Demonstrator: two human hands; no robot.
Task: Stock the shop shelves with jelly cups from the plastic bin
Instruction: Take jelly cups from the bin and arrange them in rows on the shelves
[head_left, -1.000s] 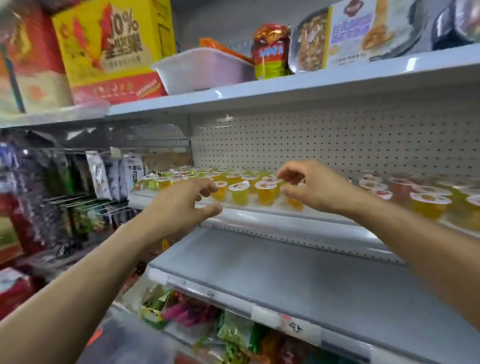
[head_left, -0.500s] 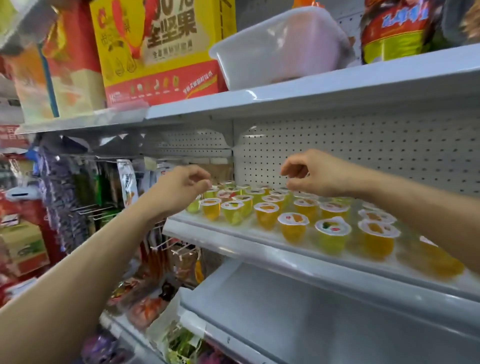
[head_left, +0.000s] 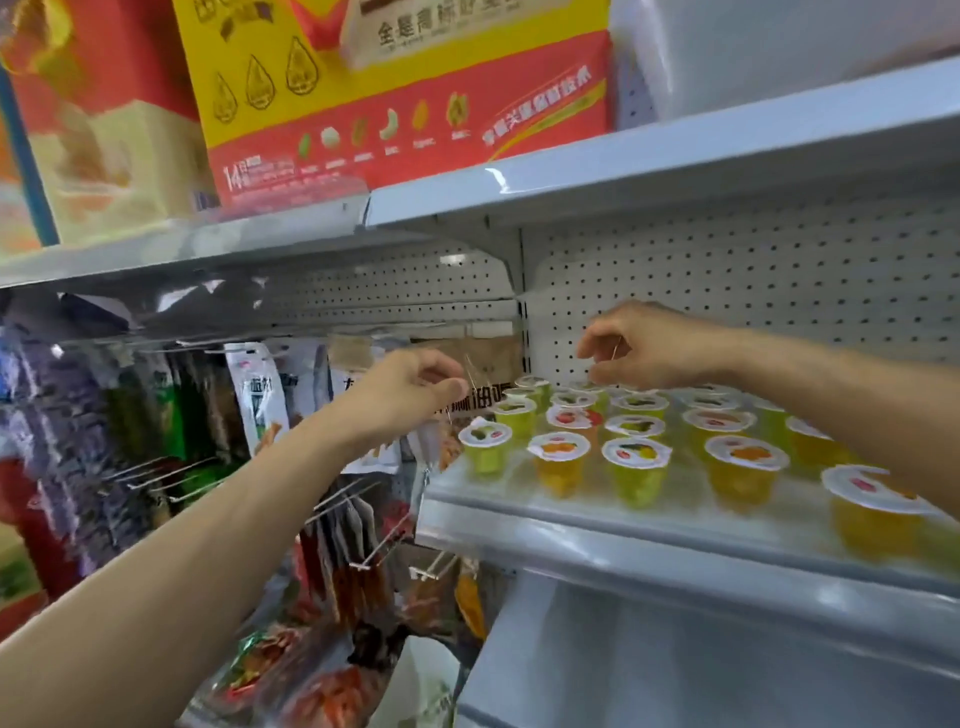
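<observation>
Jelly cups sit in rows on the middle shelf, lids up. The left hand hovers just off the shelf's left end, and the right hand is above the far rows. Fingers are curled on both, maybe pinching something clear, honestly can't tell. The plastic bin is up on the top shelf, right side.

- The left hand has drifted left past the shelf end, before the hanging packets.
- The right hand has lifted above the rear jelly cups.
</observation>
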